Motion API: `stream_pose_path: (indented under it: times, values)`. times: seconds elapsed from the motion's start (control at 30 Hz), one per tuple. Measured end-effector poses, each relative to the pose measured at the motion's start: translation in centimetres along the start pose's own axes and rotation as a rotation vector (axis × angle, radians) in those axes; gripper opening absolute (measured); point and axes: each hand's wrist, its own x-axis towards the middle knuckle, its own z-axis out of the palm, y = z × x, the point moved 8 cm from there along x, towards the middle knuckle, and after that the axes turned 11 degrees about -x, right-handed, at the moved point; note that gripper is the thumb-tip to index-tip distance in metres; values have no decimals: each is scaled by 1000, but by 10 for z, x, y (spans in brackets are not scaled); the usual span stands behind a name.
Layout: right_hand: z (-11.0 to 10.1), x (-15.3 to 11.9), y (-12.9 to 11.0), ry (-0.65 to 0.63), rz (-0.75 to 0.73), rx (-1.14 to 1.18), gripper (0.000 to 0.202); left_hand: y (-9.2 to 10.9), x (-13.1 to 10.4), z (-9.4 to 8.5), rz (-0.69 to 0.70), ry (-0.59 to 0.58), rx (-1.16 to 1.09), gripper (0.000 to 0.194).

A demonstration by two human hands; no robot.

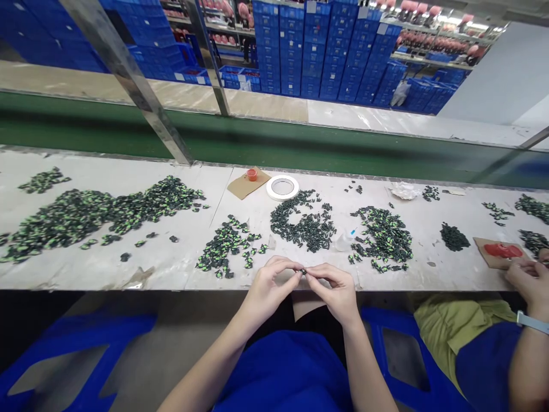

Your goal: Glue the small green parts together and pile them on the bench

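Thumb and fingers of my left hand [277, 281] pinch a small dark plastic part [303, 272] at the table's front edge. My right hand [333, 286] pinches the same part from the other side, and the fingertips hide most of it. Just beyond my hands lies a pile of small dark green pieces [315, 232]. A pile of black-and-green parts [225, 246] is to the left of my left hand, and another black-and-green pile [386, 237] lies to the right. A small white bottle with a blue tip [344, 241] stands beside that right pile.
A white tape roll [282, 187] and a red cup [252, 174] on cardboard [238, 187] lie farther back. A long heap of parts [81, 214] covers the left. At right, a co-worker's hand [529, 280] is near red material [502, 250]. Metal posts [128, 74] rise behind.
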Motion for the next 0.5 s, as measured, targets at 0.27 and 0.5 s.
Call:
stream_pose_path:
  times: [0.27, 0.5]
  values:
    - [-1, -3, -7, 77, -66, 18, 17, 7, 0, 0, 22, -28, -50, 11]
    - [0, -5, 0, 71, -28, -41, 16, 5, -2, 1, 16, 4, -21, 12]
